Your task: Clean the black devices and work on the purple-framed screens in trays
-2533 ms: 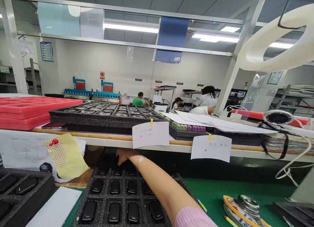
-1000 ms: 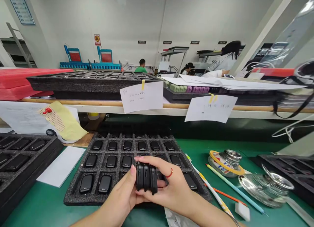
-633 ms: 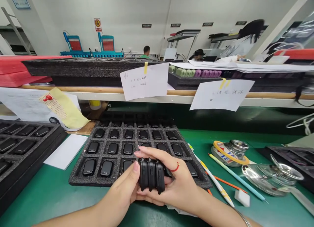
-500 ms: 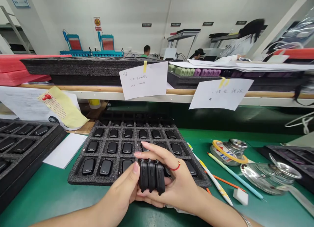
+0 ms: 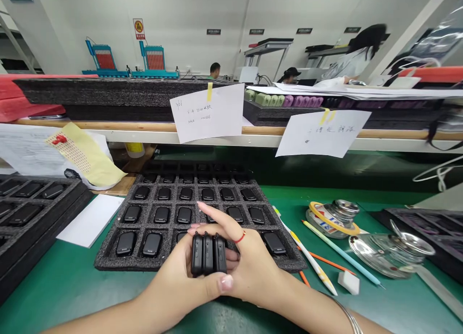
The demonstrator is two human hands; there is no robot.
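Three black devices (image 5: 208,254) are held upright, close side by side, above the near edge of the foam tray (image 5: 112,264); their slim sides, rounded at the corners and each marked with a small raised detail, are turned toward the viewer. They are grasped between both hands: the left hand (image 5: 177,276) is wrapped around them from the left, its thumb laid across low in front, while they are backed by the curled fingers of the right hand (image 5: 255,264), whose index finger is extended toward the far side. Similar devices are seated in the tray's compartments, some hidden by the hands.

At near left, green tabletop (image 5: 65,290) is exposed between the tray and the second tray (image 5: 41,237), with a white card (image 5: 92,220) laid farther back. To the right, movement is bounded by a white-and-yellow pen (image 5: 314,261), a blue pen (image 5: 343,252), a white block (image 5: 349,282) and two glass jars (image 5: 333,220). The far side is overhung by a shelf (image 5: 264,139), on which foam trays are stacked and to which paper notes (image 5: 210,114) are taped. Beyond, teal machines (image 5: 154,59) and several people are seen before a pale wall.
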